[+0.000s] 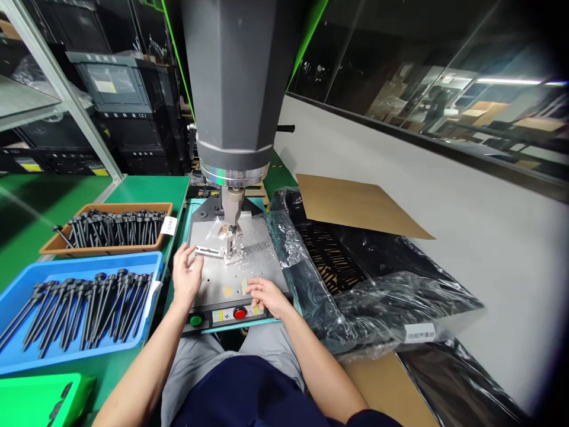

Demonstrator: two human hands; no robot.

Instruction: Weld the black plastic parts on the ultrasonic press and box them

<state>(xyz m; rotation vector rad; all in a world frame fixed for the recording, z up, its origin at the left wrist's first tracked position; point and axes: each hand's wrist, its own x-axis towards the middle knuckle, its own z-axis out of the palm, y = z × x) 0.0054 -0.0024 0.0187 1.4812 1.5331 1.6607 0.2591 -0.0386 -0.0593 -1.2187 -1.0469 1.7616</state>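
Metal plate lies near left hand and loosely curled right hand.

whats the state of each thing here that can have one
Left hand: open, beside metal bar
Right hand: fingers bent at beige block; grip unclear
Blue tray: uncovered, holding long black parts
Brown tray: uncovered, filled with more black parts
Plastic bag: open
Cardboard sheet: flat, unfolded
Green button: pressed or not, cannot tell
Red button: likewise unclear

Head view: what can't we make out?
Head view: whether right hand touches beige piece; too small.
Head view: top of machine head; cut off by top edge.
Head view: bag label; print too blurred.
Head view: green tray; cut off by left, bottom edges.
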